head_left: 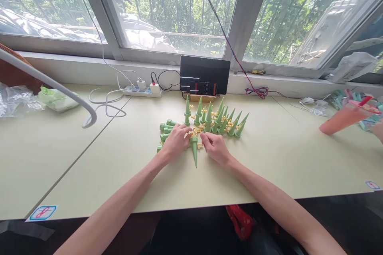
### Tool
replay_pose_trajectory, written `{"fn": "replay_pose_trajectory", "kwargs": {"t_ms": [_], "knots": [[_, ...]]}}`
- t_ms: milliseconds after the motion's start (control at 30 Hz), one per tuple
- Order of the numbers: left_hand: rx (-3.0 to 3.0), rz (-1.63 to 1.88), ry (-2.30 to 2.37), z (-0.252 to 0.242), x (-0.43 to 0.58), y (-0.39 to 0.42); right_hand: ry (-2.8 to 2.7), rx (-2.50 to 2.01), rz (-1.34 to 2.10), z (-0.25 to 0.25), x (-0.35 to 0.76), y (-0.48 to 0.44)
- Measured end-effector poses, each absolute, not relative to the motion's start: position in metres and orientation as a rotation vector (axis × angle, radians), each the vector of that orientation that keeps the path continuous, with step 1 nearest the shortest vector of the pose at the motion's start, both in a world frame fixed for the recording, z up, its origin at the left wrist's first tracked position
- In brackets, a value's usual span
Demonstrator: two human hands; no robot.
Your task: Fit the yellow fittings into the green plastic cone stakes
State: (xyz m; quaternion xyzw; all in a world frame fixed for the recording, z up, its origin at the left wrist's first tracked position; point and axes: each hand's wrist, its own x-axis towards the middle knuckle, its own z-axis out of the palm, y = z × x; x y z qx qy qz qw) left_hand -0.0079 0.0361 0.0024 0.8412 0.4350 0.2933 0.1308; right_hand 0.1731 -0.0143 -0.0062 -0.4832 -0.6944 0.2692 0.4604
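A green cone-shaped plant watering spike (194, 154) points toward me, with its collar end between my hands. My left hand (176, 140) has its fingers closed at that collar, beside small yellow valve pieces (196, 130). Just right of the spike, my right hand (216, 147) is curled with thumb and forefinger pinched together; whatever is in the pinch is hidden. Several finished-looking green spikes (187, 111) stand upright behind the hands with yellow valves on them. Left of my left hand lie several green ribbed bottle connectors (165, 130), partly covered by it.
Behind the spikes, a phone (203, 88) leans on a dark tablet (205, 69). A power strip (143, 92) with white cables (104, 105) lies left. At right, a pink drink cup (344, 118) tilts near another person's hand (378, 129). The table's front edge (209, 206) is close.
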Motion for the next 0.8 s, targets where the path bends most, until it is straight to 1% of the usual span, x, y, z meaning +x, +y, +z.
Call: {"fn": "replay_pose_trajectory", "kwargs": {"t_ms": [800], "knots": [[2.454,0.538,1.377,0.0104,-0.0073,0.0308,-1.793,-1.166,0.787,-0.0067,0.1707,-0.0168]]}}
